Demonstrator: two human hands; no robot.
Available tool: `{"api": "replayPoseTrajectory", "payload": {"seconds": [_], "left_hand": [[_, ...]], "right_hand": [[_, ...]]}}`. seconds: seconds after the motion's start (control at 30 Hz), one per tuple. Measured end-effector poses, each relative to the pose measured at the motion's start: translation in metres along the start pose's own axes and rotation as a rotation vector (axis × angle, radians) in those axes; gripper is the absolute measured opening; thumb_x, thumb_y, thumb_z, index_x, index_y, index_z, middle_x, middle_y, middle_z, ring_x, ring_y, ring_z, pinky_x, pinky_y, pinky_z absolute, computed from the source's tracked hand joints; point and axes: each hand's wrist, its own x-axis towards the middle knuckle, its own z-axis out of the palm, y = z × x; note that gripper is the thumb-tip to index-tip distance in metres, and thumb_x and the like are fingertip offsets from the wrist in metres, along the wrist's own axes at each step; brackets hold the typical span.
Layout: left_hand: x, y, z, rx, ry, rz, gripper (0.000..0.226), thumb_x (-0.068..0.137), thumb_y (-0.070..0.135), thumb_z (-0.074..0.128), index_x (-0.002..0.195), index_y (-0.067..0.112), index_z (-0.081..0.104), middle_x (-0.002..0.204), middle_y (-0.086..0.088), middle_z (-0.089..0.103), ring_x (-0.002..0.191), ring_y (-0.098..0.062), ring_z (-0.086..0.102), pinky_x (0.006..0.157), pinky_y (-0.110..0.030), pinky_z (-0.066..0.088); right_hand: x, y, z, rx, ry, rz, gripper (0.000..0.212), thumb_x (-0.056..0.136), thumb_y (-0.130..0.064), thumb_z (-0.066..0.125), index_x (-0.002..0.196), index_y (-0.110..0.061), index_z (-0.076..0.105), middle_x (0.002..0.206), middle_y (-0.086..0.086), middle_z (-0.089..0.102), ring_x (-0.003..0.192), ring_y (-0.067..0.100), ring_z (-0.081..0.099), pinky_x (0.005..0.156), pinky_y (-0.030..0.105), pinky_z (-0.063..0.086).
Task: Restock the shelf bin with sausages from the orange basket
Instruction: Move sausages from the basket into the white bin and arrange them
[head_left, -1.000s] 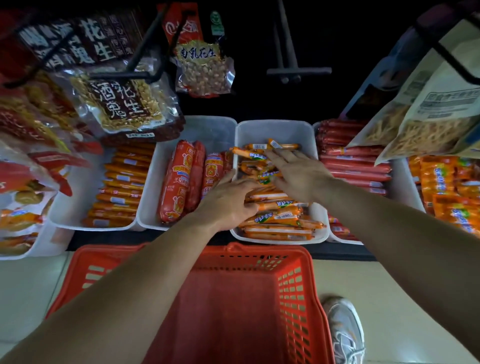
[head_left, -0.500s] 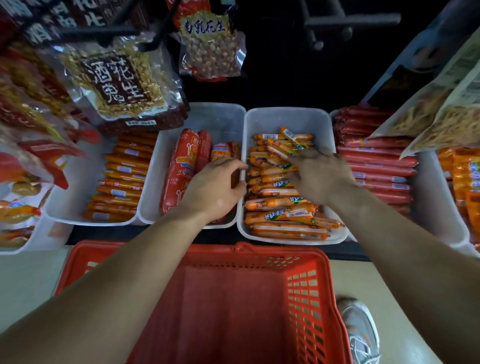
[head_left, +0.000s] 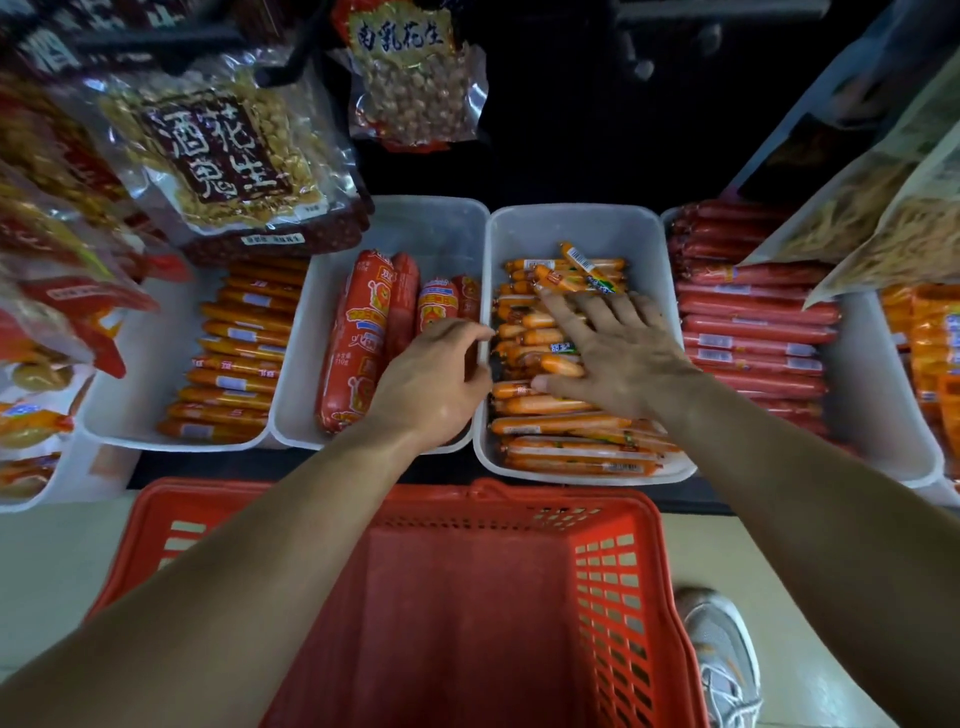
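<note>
Underneath, nearest the person, sits the orange basket (head_left: 613, 597), its far rim just short of the shelf edge. Above it runs a row of white bins, and the shelf bin (head_left: 576, 228) in the middle is stacked with small orange sausages (head_left: 566, 421) lying crosswise, piled deepest toward the front (the back stretch of the bin shows bare plastic). Hanging peanut bags (head_left: 228, 156) overlap the bins at upper left. The bin just to the left holds thick red sausages (head_left: 358, 338) and the one to the right long red sausages (head_left: 753, 312).

The right hand (head_left: 618, 353) lies flat on the pile, palm down, fingers spread and straight, fingertips reaching the loose ones near the back. The left hand (head_left: 431, 379) is at the bin's left wall with fingers curled; whether they actually grip that wall I cannot tell. A grey shoe (head_left: 722, 654) shows right of the basket.
</note>
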Motion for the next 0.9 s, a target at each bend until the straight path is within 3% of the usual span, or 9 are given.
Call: {"api": "replayPoseTrajectory", "payload": {"seconds": [0.1, 0.17, 0.3, 0.53, 0.67, 0.8, 0.9], "left_hand": [[-0.001, 0.003, 0.004, 0.013, -0.045, 0.000, 0.052, 0.097, 0.032, 0.054, 0.147, 0.026, 0.041, 0.152, 0.006, 0.040, 0.136, -0.016, 0.042, 0.108, -0.035, 0.040], [-0.001, 0.002, 0.005, 0.012, -0.054, -0.008, 0.054, 0.098, 0.032, 0.052, 0.150, 0.027, 0.038, 0.155, 0.005, 0.037, 0.140, -0.016, 0.038, 0.111, -0.035, 0.037], [0.002, 0.001, 0.004, -0.019, -0.041, -0.015, 0.050, 0.098, 0.033, 0.052, 0.147, 0.029, 0.042, 0.153, 0.009, 0.042, 0.137, -0.015, 0.041, 0.109, -0.033, 0.038], [0.003, 0.003, 0.006, -0.035, -0.027, -0.033, 0.051, 0.098, 0.029, 0.052, 0.148, 0.026, 0.042, 0.154, 0.008, 0.040, 0.139, -0.014, 0.039, 0.111, -0.032, 0.036], [0.003, 0.003, 0.008, -0.045, -0.030, -0.042, 0.052, 0.098, 0.029, 0.053, 0.148, 0.027, 0.041, 0.155, 0.010, 0.038, 0.140, -0.012, 0.038, 0.114, -0.033, 0.034], [0.004, 0.000, 0.006, -0.044, -0.035, -0.019, 0.050, 0.099, 0.029, 0.052, 0.148, 0.027, 0.042, 0.155, 0.010, 0.039, 0.140, -0.013, 0.037, 0.112, -0.032, 0.034], [0.004, 0.000, 0.005, -0.037, -0.028, -0.011, 0.050, 0.099, 0.029, 0.052, 0.148, 0.027, 0.043, 0.154, 0.010, 0.039, 0.140, -0.012, 0.037, 0.112, -0.030, 0.034]], "right_hand": [[0.014, 0.001, -0.004, 0.079, -0.034, 0.064, 0.112, 0.065, -0.098, 0.012, 0.152, -0.038, -0.024, 0.166, -0.001, 0.001, 0.153, 0.029, 0.001, 0.122, 0.056, 0.002], [0.014, -0.005, -0.006, 0.085, -0.062, 0.011, 0.117, 0.064, -0.100, 0.011, 0.154, -0.033, -0.023, 0.166, -0.001, -0.008, 0.153, 0.026, -0.009, 0.121, 0.056, -0.004], [-0.020, -0.015, 0.004, 0.042, -0.018, -0.163, 0.096, 0.079, -0.085, -0.006, 0.158, -0.030, -0.012, 0.167, -0.002, -0.007, 0.152, 0.020, -0.012, 0.121, 0.053, -0.007], [0.025, 0.000, -0.007, -0.014, 0.011, -0.041, 0.072, 0.095, -0.070, 0.004, 0.156, -0.038, -0.016, 0.167, -0.001, -0.016, 0.152, 0.020, -0.018, 0.121, 0.054, -0.008], [0.053, 0.012, -0.020, 0.068, -0.031, 0.096, 0.070, 0.098, -0.066, 0.009, 0.159, -0.033, -0.005, 0.168, 0.000, -0.006, 0.154, 0.020, -0.008, 0.123, 0.052, -0.003], [0.012, -0.001, -0.004, 0.114, -0.065, -0.013, 0.079, 0.091, -0.074, 0.007, 0.157, -0.036, -0.013, 0.167, -0.001, -0.015, 0.154, 0.020, -0.010, 0.124, 0.047, -0.001], [-0.021, -0.002, 0.006, 0.085, -0.097, -0.067, 0.079, 0.087, -0.079, 0.006, 0.153, -0.044, -0.021, 0.164, -0.002, -0.026, 0.151, 0.021, -0.021, 0.123, 0.048, -0.005]]}}
